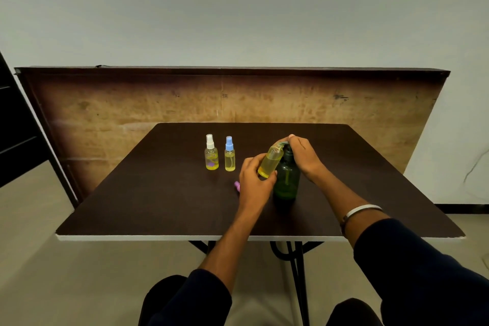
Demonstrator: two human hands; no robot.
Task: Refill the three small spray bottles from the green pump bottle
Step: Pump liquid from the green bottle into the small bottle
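My left grip (255, 176) curls round the uncapped spray bottle (270, 161), tilted, mouth up against the nozzle of the green pump bottle (287, 177) on the table (158, 193); my right grip (301, 155) presses the pump head, fingers curled over it.

A dark table (132, 201) fills the centre; a worn brown board (132, 106) leans behind it against a pale wall (238, 8); beige floor (39, 259) below.
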